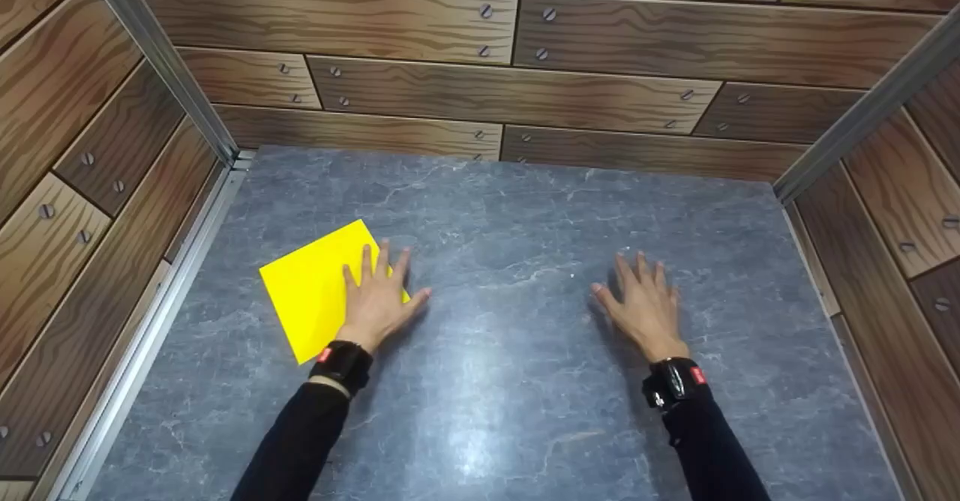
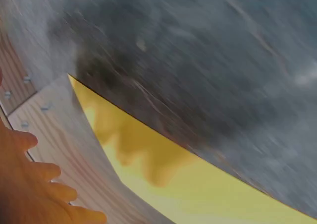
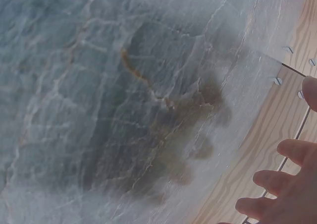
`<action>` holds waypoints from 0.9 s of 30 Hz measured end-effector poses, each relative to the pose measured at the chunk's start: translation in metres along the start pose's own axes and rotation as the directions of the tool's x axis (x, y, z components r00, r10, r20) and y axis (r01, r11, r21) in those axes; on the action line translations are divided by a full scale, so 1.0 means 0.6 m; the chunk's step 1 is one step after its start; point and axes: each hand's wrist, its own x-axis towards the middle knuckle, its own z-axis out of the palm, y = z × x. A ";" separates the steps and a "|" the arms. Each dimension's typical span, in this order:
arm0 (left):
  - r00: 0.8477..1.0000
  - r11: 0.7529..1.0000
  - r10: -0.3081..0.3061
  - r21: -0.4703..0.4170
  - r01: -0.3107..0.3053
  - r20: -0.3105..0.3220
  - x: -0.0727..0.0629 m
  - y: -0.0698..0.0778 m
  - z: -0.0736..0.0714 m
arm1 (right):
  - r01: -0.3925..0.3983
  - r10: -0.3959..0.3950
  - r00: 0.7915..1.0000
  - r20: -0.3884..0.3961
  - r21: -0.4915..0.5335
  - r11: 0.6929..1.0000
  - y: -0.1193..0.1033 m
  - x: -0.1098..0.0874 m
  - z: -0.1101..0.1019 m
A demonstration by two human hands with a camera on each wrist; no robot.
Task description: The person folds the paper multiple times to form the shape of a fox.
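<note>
Seems to be at the reaching step, with the left hand (image 1: 376,302) poised over the right edge of a yellow sheet (image 1: 309,297) and the right hand (image 1: 643,310) apart from it, over the grey table (image 1: 510,381). Probably calls next for lowering the left fingers onto that edge, to press or pinch it. Shows spread fingers on both hands, pinching nothing. Puts the sheet left of centre in the head frame, flat on the table. Looks thin, plain, bright yellow and straight-edged, with finger shadows (image 2: 124,147) across it in the left wrist view.
</note>
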 end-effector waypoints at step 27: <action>0.978 0.978 -0.186 -0.082 0.194 0.089 -0.056 -0.130 -0.002 | -0.022 0.021 1.000 -0.011 -0.040 0.999 0.016 -0.021 0.003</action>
